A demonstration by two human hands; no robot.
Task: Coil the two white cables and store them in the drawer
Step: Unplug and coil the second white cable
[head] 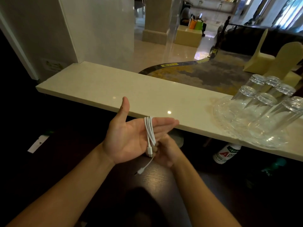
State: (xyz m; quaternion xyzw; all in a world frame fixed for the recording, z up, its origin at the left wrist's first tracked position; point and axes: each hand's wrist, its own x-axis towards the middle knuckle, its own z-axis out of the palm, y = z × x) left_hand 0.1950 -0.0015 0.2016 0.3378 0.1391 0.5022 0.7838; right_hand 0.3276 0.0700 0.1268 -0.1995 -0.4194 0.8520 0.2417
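Observation:
A thin white cable (149,131) is wound in several loops around the flat, outstretched fingers of my left hand (129,136), palm up, thumb raised. One plug lies on the palm edge, and a loose end with a second plug (140,170) dangles below. My right hand (167,151) sits just under the left fingers, its fingers pinching the cable near the loops. Only one white cable shows. No drawer is visible.
A long cream stone counter (114,89) runs ahead of my hands. On its right end stand several upturned drinking glasses (262,102) on a clear glass tray (246,133). Below the counter lies a plastic bottle (225,153). The area under the counter is dark.

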